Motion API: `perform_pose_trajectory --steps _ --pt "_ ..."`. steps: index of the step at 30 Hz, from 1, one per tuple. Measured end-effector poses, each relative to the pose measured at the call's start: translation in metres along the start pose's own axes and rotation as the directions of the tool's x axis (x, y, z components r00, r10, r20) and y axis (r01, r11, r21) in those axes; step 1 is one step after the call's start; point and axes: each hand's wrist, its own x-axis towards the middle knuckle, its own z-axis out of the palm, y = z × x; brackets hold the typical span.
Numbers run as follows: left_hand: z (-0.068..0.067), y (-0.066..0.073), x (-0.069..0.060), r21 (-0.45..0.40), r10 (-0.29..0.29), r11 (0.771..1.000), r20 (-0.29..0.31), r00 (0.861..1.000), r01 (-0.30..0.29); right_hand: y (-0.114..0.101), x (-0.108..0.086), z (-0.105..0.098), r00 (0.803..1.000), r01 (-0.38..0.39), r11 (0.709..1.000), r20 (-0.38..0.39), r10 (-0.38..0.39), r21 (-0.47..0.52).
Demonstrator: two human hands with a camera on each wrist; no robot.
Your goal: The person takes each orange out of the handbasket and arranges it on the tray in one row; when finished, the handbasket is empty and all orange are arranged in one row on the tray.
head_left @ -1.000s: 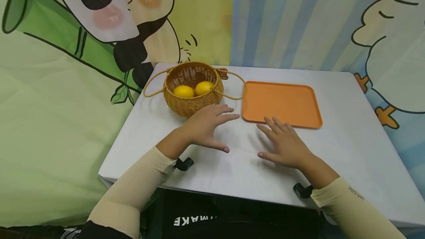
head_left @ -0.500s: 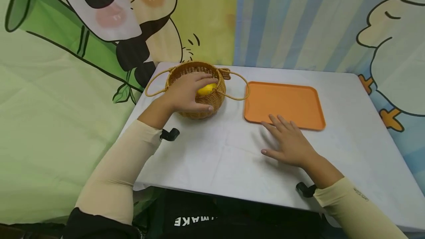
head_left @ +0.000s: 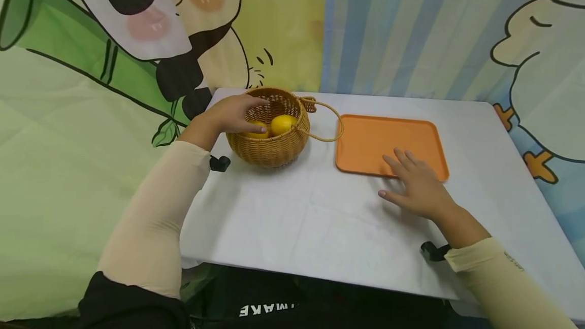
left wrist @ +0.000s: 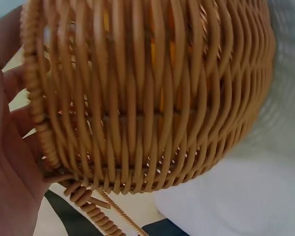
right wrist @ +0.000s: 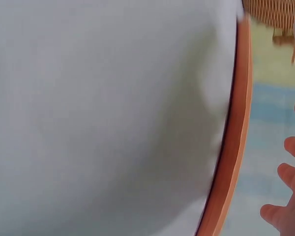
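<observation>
A round wicker basket [head_left: 271,153] stands at the back left of the table, with two yellow lemons [head_left: 283,124] inside. My left hand [head_left: 233,114] reaches over the basket's left rim, fingers extended above the left lemon [head_left: 259,134] and partly covering it. In the left wrist view the woven wall [left wrist: 137,98] fills the frame, and the fingers lie beyond the rim. Whether they touch the lemon is not visible. My right hand [head_left: 420,189], fingers spread and holding nothing, hovers at the front edge of an orange tray [head_left: 384,138].
A looped basket handle [head_left: 339,121] sticks out to the right, reaching the tray's left edge. White cloth [head_left: 292,227] covers the table. A printed curtain [head_left: 411,29] hangs behind it.
My left hand has moved left and back, from in front of the basket to over its left rim. My right hand has shifted slightly right. The lemons remain in the basket.
</observation>
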Motion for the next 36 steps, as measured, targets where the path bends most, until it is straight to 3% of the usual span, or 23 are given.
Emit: perform_pose_trajectory --steps 5,13,19,21,25,29,36 --pt "0.001 0.001 0.013 0.058 -0.008 0.998 0.110 0.994 0.002 0.040 0.003 -0.008 0.995 -0.097 0.995 -0.023 0.098 0.024" --pt "0.006 0.000 0.026 0.045 -0.059 0.998 0.249 0.967 0.050 0.093 0.002 -0.013 0.969 -0.246 0.968 0.021 0.245 0.040" --pt "0.009 0.002 0.039 0.086 -0.138 0.989 0.304 0.943 0.117 0.115 -0.006 -0.010 0.952 -0.305 0.951 0.054 0.303 0.051" --pt "0.009 0.005 0.041 0.108 -0.173 0.984 0.327 0.929 0.145 0.119 -0.007 -0.009 0.947 -0.319 0.946 0.060 0.316 0.056" --pt "0.009 0.008 0.042 0.152 -0.203 0.975 0.339 0.918 0.159 0.119 -0.009 -0.008 0.944 -0.327 0.943 0.059 0.323 0.064" --pt "0.011 0.008 0.044 0.175 -0.204 0.973 0.331 0.921 0.153 0.120 -0.010 -0.007 0.944 -0.329 0.942 0.065 0.325 0.072" --pt "0.014 0.006 0.047 0.208 -0.151 0.974 0.289 0.945 0.093 0.123 -0.010 -0.002 0.934 -0.353 0.932 0.084 0.346 0.085"
